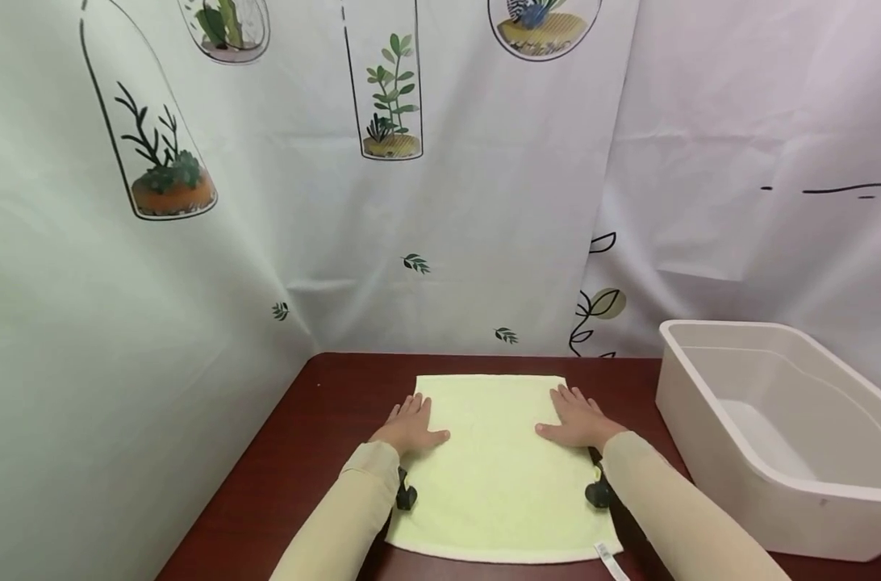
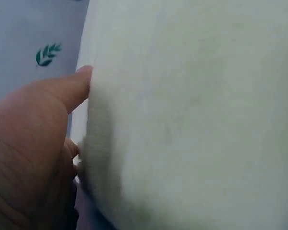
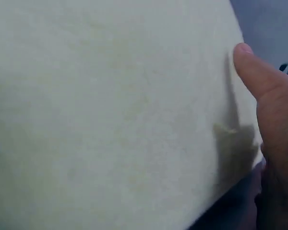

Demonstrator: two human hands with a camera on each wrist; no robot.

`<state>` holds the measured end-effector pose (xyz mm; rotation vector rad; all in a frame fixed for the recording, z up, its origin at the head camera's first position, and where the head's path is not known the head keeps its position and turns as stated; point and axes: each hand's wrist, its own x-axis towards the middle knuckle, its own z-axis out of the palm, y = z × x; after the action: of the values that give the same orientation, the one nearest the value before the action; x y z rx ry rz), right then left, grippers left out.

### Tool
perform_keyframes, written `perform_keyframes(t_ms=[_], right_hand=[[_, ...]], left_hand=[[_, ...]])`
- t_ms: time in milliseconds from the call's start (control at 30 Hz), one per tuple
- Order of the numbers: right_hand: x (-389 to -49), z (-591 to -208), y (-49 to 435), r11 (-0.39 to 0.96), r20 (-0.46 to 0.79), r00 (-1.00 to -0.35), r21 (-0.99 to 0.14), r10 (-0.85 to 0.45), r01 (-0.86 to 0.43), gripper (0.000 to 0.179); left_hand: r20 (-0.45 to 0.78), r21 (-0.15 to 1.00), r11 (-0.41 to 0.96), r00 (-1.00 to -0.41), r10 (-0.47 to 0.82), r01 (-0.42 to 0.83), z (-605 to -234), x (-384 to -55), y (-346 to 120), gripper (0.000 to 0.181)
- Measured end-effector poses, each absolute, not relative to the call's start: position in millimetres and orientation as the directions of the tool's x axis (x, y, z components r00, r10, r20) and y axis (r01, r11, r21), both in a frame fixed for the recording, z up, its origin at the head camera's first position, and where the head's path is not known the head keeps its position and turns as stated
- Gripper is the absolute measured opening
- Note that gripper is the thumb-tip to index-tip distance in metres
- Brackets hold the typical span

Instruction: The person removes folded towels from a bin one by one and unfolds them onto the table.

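Observation:
A pale yellow towel (image 1: 494, 476) lies spread flat on the dark red table, with a white label (image 1: 611, 562) sticking out at its near right corner. My left hand (image 1: 411, 426) rests on the towel's left edge towards the far end, fingers extended and thumb pointing inward. On the opposite edge my right hand (image 1: 574, 420) lies flat in the same way, fingers spread. Both wrist views show the towel (image 2: 192, 105) filling most of the picture, with the left thumb (image 2: 79, 86) and the right thumb (image 3: 254, 72) at its sides.
A large off-white plastic tub (image 1: 716, 452) stands at the right of the table (image 1: 266, 468), close to my right forearm. A white curtain (image 1: 484, 226) printed with plants in glass jars hangs behind the table and along its left side.

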<state>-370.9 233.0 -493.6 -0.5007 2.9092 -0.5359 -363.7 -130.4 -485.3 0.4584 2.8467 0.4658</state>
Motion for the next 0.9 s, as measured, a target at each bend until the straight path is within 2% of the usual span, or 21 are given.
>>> perform_keyframes(t_ms=[167, 300, 400, 733, 900], right_hand=[[-353.2, -484.2, 228.5, 0.811, -0.089, -0.864, -0.403, -0.496, -0.424, 0.096], [-332.2, -481.7, 234.6, 0.747, -0.104, -0.816, -0.478, -0.569, -0.461, 0.097], [-316.0, -484.1, 243.7, 0.713, -0.083, -0.789, -0.494, -0.609, -0.498, 0.098], [-280.5, -489.6, 271.0, 0.634, 0.069, -0.700, -0.369, -0.710, -0.680, 0.099], [-273.5, -495.1, 277.4, 0.638, 0.090, -0.690, -0.310, -0.719, -0.705, 0.099]], left_hand=[[-0.155, 0.370, 0.847, -0.873, 0.462, 0.382, -477.5, -343.1, -141.6, 0.095], [-0.188, 0.400, 0.823, -0.842, 0.505, 0.404, -474.9, -326.5, -152.6, 0.106], [-0.205, 0.386, 0.820, -0.828, 0.523, 0.422, -477.1, -315.1, -160.8, 0.112], [-0.201, 0.397, 0.798, -0.805, 0.558, 0.454, -480.6, -291.7, -183.7, 0.120], [-0.236, 0.412, 0.802, -0.800, 0.552, 0.432, -480.2, -285.6, -190.6, 0.124]])
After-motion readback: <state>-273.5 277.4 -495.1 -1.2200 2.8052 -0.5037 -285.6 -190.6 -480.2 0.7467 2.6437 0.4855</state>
